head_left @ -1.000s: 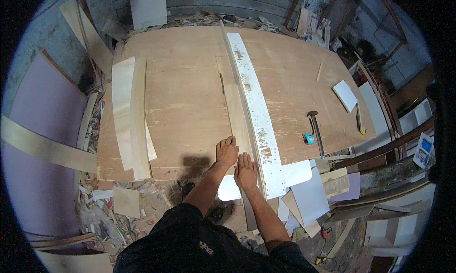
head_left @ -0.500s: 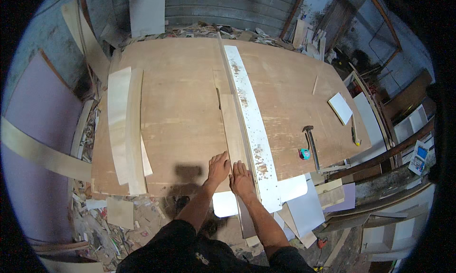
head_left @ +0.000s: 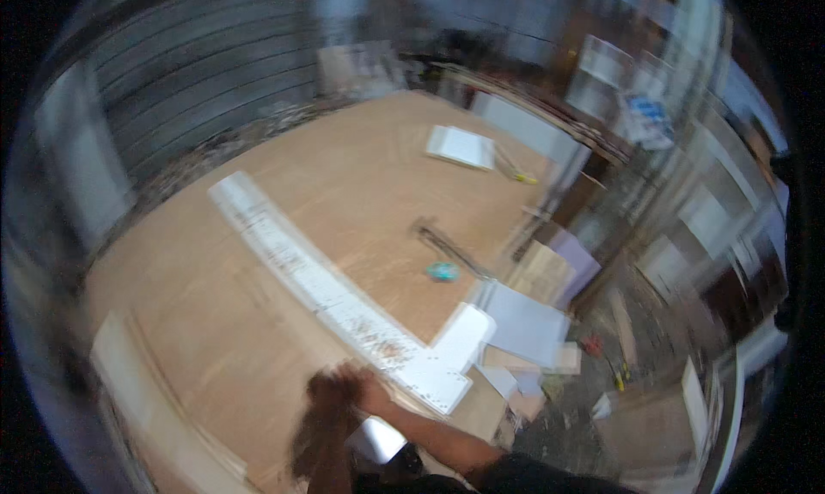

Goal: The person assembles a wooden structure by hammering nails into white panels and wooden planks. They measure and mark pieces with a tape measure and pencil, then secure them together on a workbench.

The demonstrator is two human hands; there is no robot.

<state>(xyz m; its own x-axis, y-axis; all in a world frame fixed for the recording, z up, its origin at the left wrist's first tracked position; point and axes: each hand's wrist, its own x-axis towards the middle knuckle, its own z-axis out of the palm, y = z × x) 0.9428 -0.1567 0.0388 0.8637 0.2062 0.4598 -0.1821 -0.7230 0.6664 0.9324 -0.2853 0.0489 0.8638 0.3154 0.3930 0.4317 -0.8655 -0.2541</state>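
My left hand (head_left: 328,398) and my right hand (head_left: 368,389) are close together over the near edge of the large plywood table (head_left: 361,223). Motion smears their fingers, so I cannot make out whether they hold anything. Just beyond them, a long white board (head_left: 309,279) with brown worn patches and dark specks runs away across the table. My right hand is nearest its near end. A white panel with rounded corners (head_left: 464,332) sticks out from beneath that end.
Right of the board lie a hammer (head_left: 455,249) and a teal tape measure (head_left: 443,272). A small white panel (head_left: 461,147) and a yellow-tipped tool (head_left: 524,179) lie farther off. Pale wooden strips (head_left: 142,387) are at left. Board offcuts (head_left: 526,318) pile up beyond the table's right edge.
The view has swung to the right and blurred, so the table appears turned. My hands, earlier flat on the plywood strip beside the white board, are now closer together.
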